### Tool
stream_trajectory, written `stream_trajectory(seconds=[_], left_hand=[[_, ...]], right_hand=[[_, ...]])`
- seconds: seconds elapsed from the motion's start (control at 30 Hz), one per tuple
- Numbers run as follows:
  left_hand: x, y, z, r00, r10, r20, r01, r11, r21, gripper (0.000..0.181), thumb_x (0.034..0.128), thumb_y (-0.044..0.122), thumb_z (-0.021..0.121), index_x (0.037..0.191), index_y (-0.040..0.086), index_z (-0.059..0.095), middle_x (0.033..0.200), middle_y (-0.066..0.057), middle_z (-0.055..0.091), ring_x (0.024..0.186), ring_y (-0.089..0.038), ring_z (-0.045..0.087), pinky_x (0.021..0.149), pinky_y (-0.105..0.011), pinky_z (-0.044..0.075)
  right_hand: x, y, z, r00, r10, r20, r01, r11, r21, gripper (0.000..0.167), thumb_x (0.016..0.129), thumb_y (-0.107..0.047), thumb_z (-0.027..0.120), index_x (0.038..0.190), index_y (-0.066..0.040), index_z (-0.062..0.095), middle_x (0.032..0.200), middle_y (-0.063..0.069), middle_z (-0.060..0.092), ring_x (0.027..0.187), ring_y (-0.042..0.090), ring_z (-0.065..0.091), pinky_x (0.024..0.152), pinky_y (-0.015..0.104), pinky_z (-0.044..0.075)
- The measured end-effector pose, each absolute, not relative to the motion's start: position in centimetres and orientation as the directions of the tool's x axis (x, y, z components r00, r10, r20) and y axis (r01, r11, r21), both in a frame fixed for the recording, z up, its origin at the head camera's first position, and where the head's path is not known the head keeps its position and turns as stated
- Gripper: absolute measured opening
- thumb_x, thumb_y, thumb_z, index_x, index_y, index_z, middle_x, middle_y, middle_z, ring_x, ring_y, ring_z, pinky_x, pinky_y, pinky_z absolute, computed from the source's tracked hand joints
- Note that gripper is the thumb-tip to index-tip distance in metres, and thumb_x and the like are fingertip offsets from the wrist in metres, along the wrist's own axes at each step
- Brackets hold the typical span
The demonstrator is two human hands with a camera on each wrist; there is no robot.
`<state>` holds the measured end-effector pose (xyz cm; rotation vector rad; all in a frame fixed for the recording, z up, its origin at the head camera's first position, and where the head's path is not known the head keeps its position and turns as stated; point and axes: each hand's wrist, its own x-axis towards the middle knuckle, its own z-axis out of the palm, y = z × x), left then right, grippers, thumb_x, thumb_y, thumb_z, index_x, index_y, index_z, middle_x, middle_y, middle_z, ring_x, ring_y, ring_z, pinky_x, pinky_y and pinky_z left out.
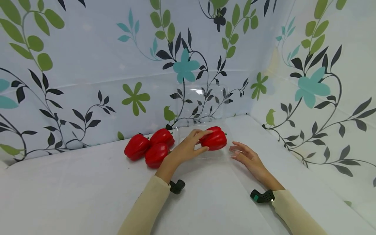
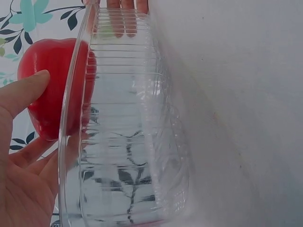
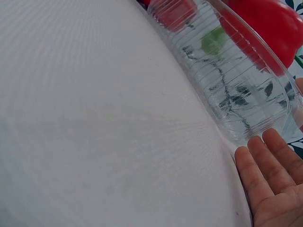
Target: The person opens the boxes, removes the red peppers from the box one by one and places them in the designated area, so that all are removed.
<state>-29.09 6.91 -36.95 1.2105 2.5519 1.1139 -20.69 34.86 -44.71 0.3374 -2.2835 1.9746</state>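
Note:
My left hand (image 1: 185, 148) holds a red bell pepper (image 1: 215, 138) between thumb and fingers. The pepper is at the top of a clear plastic clamshell container (image 2: 123, 118), partly above its rim in the left wrist view. My right hand (image 1: 249, 161) is at the container's right end, its fingers (image 3: 258, 172) fairly straight. In the right wrist view the fingertips lie against or very near the container's wall; exact contact is hard to tell. The container's hinged lid (image 1: 202, 101) stands raised at the back.
Left of the container, three more red bell peppers (image 1: 137, 147), (image 1: 162, 137), (image 1: 156, 155) sit close together on the white table (image 1: 73, 192). A leaf-patterned cloth (image 1: 97, 65) hangs behind the table and along its right side.

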Motion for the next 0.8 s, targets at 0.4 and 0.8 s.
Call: stream_trajectory(seconds=[0.4, 0.8], left_hand=[[-28.2, 5.7, -36.3, -0.693, 0.684, 0.225, 0.635, 0.434, 0.639, 0.065, 0.0898, 0.026, 0.071, 0.147, 0.031, 0.04, 0.144, -0.006, 0.041, 0.129, -0.025, 0.046, 0.089, -0.04, 0.055], [-28.0, 4.0, -36.5, -0.688, 0.674, 0.269, 0.636, 0.382, 0.67, 0.064, 0.0912, 0.023, 0.069, 0.147, 0.027, 0.039, 0.143, -0.008, 0.041, 0.129, -0.025, 0.044, 0.094, -0.04, 0.053]], right_hand=[[-20.7, 35.0, -44.8, -0.969, -0.105, 0.223, -0.237, 0.154, -0.959, 0.052, 0.102, -0.014, 0.051, 0.148, 0.0, 0.033, 0.141, 0.026, 0.046, 0.125, 0.022, 0.054, 0.092, 0.026, 0.052], [-20.8, 35.0, -44.9, -0.956, -0.142, 0.258, -0.275, 0.119, -0.954, 0.052, 0.103, -0.013, 0.049, 0.147, 0.005, 0.03, 0.141, 0.03, 0.042, 0.124, 0.012, 0.054, 0.094, 0.026, 0.051]])
